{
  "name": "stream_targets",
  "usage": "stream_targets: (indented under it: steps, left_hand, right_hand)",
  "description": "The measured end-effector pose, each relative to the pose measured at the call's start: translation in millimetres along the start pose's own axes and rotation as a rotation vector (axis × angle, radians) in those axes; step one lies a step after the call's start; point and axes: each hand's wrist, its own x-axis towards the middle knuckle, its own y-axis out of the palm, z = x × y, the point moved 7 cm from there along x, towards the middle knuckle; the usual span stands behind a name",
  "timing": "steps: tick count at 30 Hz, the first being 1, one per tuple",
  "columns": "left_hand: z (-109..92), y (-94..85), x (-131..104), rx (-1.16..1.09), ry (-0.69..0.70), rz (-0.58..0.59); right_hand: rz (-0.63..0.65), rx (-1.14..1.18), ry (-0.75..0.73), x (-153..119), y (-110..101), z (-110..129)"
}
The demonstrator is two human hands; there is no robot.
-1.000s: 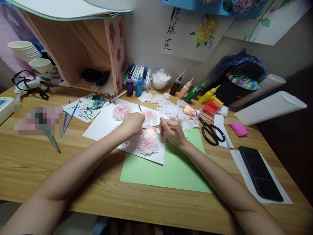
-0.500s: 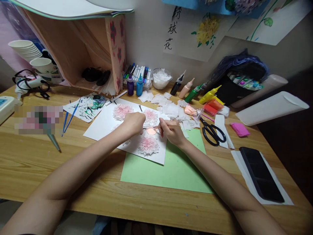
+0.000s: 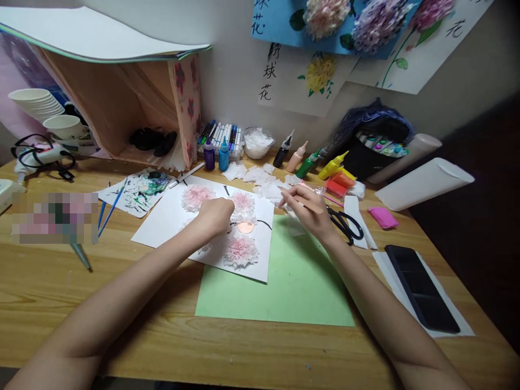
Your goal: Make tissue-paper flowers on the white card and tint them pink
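Note:
My left hand (image 3: 217,215) is closed over the white paper (image 3: 162,221), beside pink-and-white ruffled paper flowers (image 3: 240,251); what its fingers hold is hidden. A flat peach-coloured piece (image 3: 245,227) lies on the sheet just right of it, near black curved lines. My right hand (image 3: 306,210) is raised over the torn white tissue pieces (image 3: 271,190), right of the sheet. Its fingers are drawn together around what looks like a thin wooden stick, mostly covered by the hand. Green paper (image 3: 280,303) lies beneath the white sheet.
Black scissors (image 3: 352,227), a pink packet (image 3: 382,218) and a dark phone-like slab (image 3: 422,287) are at the right. Paint bottles (image 3: 281,154), markers and a bowl of white scraps (image 3: 258,143) line the back. Brushes (image 3: 111,210) and a paint-stained sheet (image 3: 142,197) lie left.
My right hand has moved right and away from the white sheet, towards the tissue pieces, uncovering a black line. My left hand stays by the flowers. The camera view has shifted.

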Motion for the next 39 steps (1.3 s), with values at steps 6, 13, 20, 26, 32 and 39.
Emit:
stream_targets:
  steps: [6,13,20,26,32,39]
  left_hand:
    - [1,1.3,1,0.023,0.004,-0.013]
    - [0,-1.7,-2,0.02,0.005,-0.008]
    - [6,-4.5,-2,-0.042,0.011,-0.003]
    - [17,-26.4,-10,-0.294,0.129,-0.134]
    - [1,-24.7,-3,-0.716,0.407,-0.107]
    - [2,-24.7,-2,-0.764,0.349,-0.153]
  right_hand:
    - [0.072,-0.311,-0.107,1,11,-31]
    - [-0.155,-0.353,-0.117,-1,3,-16]
    - [-0.226,0.195,0.111,-1,-11,-15]
    - [0.061,0.451,0.191,-7,28,13]
    - [0.139,0.476,0.186,-11,45,25]
    - [0.109,0.46,0.162,-15,41,23]
